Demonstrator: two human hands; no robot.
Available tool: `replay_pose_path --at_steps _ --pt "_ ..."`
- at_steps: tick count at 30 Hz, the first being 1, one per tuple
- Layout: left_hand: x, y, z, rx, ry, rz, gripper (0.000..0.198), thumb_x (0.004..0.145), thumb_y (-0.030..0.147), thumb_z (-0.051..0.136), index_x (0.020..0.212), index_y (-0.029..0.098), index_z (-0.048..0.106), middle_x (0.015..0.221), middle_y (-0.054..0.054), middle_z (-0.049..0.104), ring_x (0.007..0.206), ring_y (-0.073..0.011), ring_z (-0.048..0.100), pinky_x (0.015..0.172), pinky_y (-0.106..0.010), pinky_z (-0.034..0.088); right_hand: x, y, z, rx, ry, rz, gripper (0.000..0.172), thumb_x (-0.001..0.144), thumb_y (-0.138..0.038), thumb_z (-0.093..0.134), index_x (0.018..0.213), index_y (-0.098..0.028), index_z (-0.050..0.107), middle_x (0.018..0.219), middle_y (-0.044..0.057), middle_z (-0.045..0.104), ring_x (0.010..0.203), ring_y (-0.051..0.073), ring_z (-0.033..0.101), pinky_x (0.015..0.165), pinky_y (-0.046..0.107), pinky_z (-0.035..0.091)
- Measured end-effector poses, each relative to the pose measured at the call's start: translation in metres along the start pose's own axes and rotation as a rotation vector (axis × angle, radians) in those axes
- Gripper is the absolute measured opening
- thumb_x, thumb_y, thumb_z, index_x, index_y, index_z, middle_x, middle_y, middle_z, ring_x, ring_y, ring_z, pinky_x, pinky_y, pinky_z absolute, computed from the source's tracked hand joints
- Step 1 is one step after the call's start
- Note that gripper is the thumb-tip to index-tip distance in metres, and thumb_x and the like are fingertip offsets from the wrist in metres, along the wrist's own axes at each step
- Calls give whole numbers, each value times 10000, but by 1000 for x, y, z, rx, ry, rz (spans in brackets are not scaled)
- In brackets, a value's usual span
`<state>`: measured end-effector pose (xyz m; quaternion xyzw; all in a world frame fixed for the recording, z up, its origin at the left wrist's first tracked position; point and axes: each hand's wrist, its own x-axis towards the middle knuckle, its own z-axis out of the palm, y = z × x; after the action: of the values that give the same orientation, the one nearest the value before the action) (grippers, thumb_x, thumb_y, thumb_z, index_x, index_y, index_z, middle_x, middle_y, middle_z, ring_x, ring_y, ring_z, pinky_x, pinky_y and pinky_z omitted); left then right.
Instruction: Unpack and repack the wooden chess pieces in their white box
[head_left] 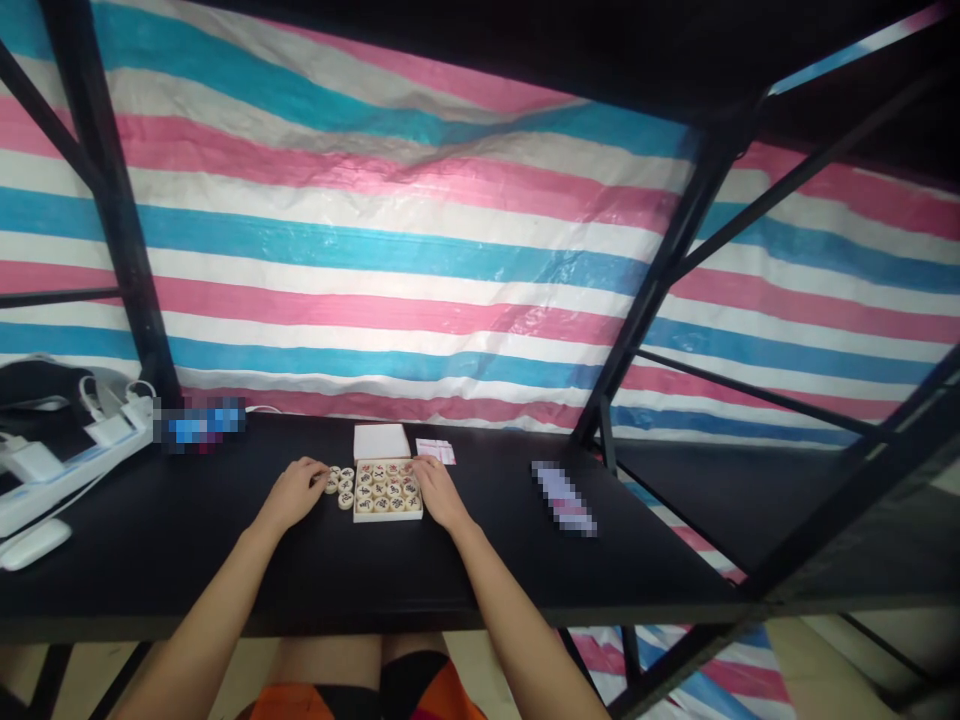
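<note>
A small open box [387, 515] filled with several round pale game pieces marked in red and black lies on the black table [225, 560]. Its white lid [381, 441] sits just behind it. A few loose pieces [341, 484] lie to the left of the box. My left hand [294, 492] rests beside them, fingers curled, its fingertips touching the nearest piece. My right hand [437, 491] lies against the box's right edge, fingers bent along the rim.
A white power strip [64, 465] with plugged adapters and a white device [34, 543] sit at the left. A small pink-and-white packet [436, 451] lies behind the box; a blurred flat item [564, 498] lies at the right. Black frame posts [124, 220] stand before a striped tarp.
</note>
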<state>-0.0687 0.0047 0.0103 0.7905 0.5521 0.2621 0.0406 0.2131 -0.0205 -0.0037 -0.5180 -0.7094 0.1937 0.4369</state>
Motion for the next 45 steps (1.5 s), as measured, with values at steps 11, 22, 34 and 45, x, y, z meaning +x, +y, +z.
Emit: replay_pose_path --at_steps 11,22,34,45 --pt "2 -12 2 13 -3 -74 266 771 232 503 963 224 688 960 -65 692 927 -253 614 864 -354 463 0 1 -2 -37 61 19 428 962 -366 297 979 -204 693 994 70 635 1010 199 551 950 330 389" --pt "-1 29 4 -256 151 176 327 878 474 491 982 213 658 938 -53 690 875 -200 612 820 -311 486 -12 -28 -1 -123 72 -249 249 886 -251 466 1062 -219 639 1018 89 632 1021 223 554 953 375 424" --pt "-9 54 13 -413 114 419 272 911 400 506 941 206 694 906 -55 714 852 -186 604 810 -311 493 -20 -51 8 -116 -77 -523 250 929 -319 468 1107 -220 612 1076 98 631 1055 210 565 960 369 436" --pt "-5 61 14 -376 47 293 430 944 430 405 1277 189 532 1159 -88 646 1037 -202 591 916 -338 459 -13 -40 6 -12 18 -317 172 920 -306 476 988 -226 612 1028 67 634 1010 194 573 916 320 440"
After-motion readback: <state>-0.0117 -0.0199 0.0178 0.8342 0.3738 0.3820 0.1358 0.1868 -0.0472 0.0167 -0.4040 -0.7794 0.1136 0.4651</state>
